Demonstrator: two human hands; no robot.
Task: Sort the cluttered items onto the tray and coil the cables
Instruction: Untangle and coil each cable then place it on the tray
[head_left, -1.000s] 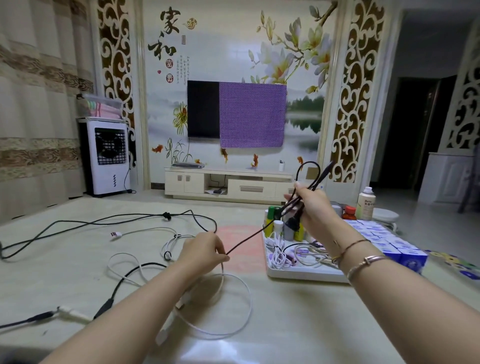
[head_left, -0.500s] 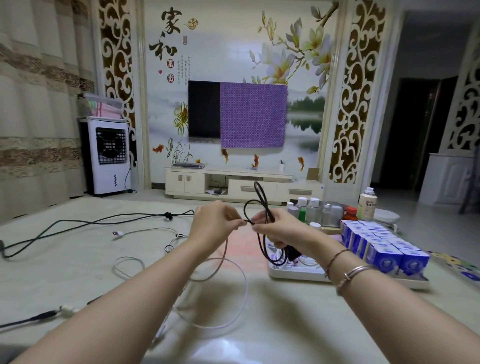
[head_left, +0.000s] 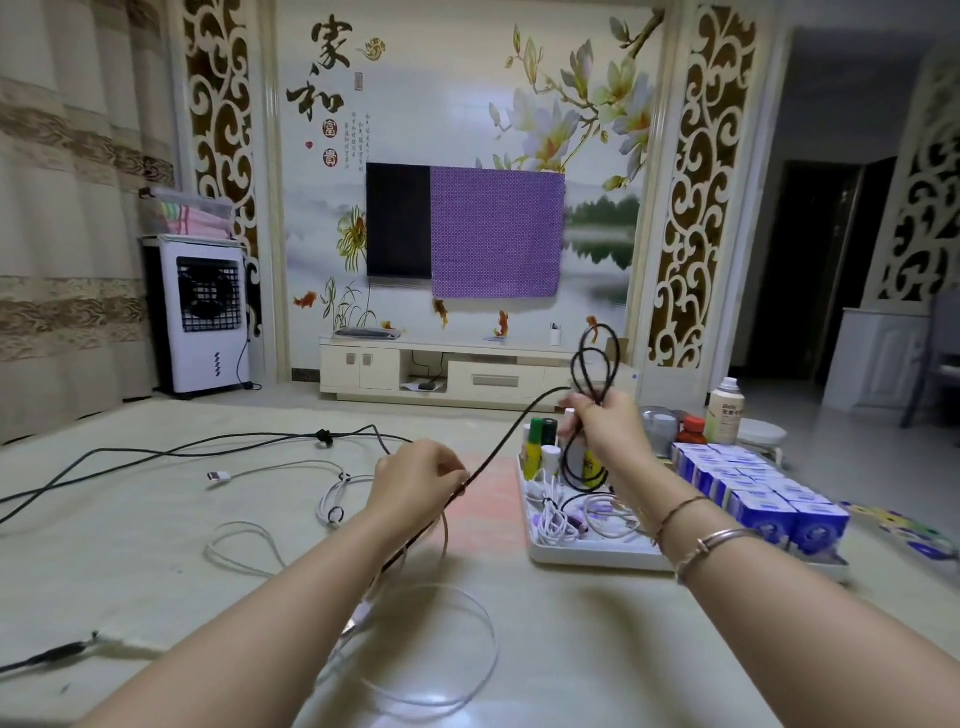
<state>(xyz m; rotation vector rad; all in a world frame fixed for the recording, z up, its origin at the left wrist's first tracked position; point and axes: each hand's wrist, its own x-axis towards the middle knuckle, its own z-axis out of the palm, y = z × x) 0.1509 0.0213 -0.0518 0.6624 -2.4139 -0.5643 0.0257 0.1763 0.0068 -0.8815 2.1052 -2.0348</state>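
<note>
My right hand (head_left: 608, 428) grips a bundle of loops of a thin black cable (head_left: 511, 434), held above the white tray (head_left: 582, 553). Loops stick up over the fist and hang below it. My left hand (head_left: 418, 480) pinches the same cable lower down, and the stretch between the hands runs taut. The tray holds coiled white cables (head_left: 558, 519), small bottles (head_left: 540, 441) and blue boxes (head_left: 763, 493).
A loose white cable (head_left: 415, 597) loops on the table under my left arm. Another white cable (head_left: 270, 470) and a long black cable (head_left: 208, 447) lie at the left. A black plug end (head_left: 57, 652) rests near the left edge. A white spray bottle (head_left: 724, 413) stands behind the tray.
The hands had met in front of me half a second ago; now they have drawn apart, the right hand up and right with more loops, the left down along the cable.
</note>
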